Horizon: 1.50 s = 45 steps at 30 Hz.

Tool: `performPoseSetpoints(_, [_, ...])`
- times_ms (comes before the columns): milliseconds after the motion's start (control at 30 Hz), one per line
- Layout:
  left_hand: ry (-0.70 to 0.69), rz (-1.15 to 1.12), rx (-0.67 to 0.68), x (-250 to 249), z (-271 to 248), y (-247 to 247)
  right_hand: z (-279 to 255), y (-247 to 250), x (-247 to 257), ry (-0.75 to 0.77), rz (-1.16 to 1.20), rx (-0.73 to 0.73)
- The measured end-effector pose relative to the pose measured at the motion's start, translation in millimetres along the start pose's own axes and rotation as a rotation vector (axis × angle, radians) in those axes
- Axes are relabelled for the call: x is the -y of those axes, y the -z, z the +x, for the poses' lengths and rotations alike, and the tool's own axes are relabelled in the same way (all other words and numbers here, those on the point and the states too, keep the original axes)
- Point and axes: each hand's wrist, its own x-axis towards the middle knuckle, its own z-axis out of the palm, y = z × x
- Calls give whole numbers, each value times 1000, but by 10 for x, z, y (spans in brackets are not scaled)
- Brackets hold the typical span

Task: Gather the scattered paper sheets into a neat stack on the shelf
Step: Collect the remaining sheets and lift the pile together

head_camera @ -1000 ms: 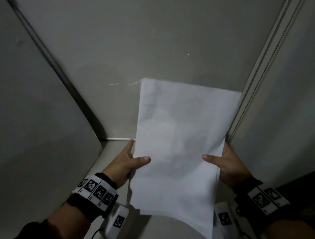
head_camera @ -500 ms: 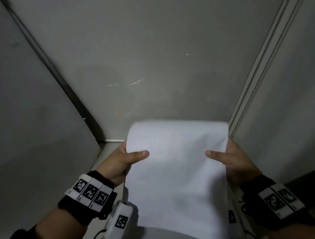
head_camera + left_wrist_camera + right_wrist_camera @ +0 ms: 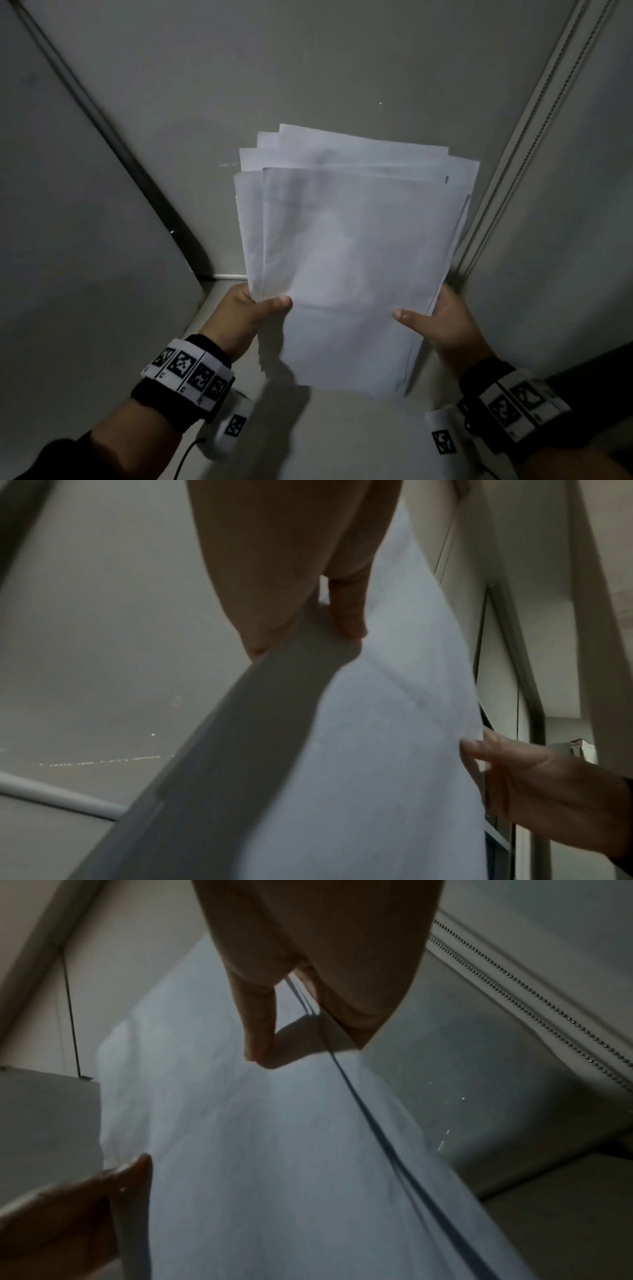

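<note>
Frame centre: left hand and right hand pinching thin white paper sheets, top edges fanned unevenly.

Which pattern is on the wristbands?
Black-and-white square marker codes on the wristbands, clearest in the head view.

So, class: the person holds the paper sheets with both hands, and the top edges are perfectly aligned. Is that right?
Not quite. Both hands, left hand and right hand, do hold the paper sheets, but the head view shows the top edges fanned out and staggered, not aligned.
</note>
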Motion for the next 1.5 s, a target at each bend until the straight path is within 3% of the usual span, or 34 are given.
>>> performPoseSetpoints(167, [-39, 161, 118, 58, -51, 59, -30, -24, -127, 19, -23, -133])
performPoseSetpoints(267, [-102, 220, -105, 93, -70, -9, -63, -80, -153, 27, -41, -110])
performPoseSetpoints(333, [-109, 212, -179, 59, -57, -22, -78, -102, -165, 5, -15, -70])
performPoseSetpoints(533, [-22, 245, 89, -62, -61, 34, -97, -35, -208, -42, -33, -25])
performPoseSetpoints(700, [-128, 243, 160, -204, -108, 46, -164, 33, -114, 111, -252, -262])
performPoseSetpoints(767, [-152, 210, 127, -192, -100, 22, -140, 52, -169, 78, -264, -196])
performPoseSetpoints(866, [-74, 120, 79, -55, -75, 32, -138, 22, -315, -112, -129, 14])
performPoseSetpoints(966, [-34, 40, 17, 32, -60, 52, -214, -1, -432, -164, -184, 106])
performPoseSetpoints(1066, [-15, 39, -15, 23, -73, 61, -275, -31, -439, -169, -199, 99])
performPoseSetpoints(1200, [-18, 213, 85, -42, -144, 55, -273, -35, -378, -152, -180, 27])
performPoseSetpoints(1400, [-77, 384, -196, 43, -103, 16, -327, -141, -329, -122, -215, 102])
performPoseSetpoints(1500, [-85, 347, -227, 61, -138, -45, -347, -193, -370, -121, -240, 106])
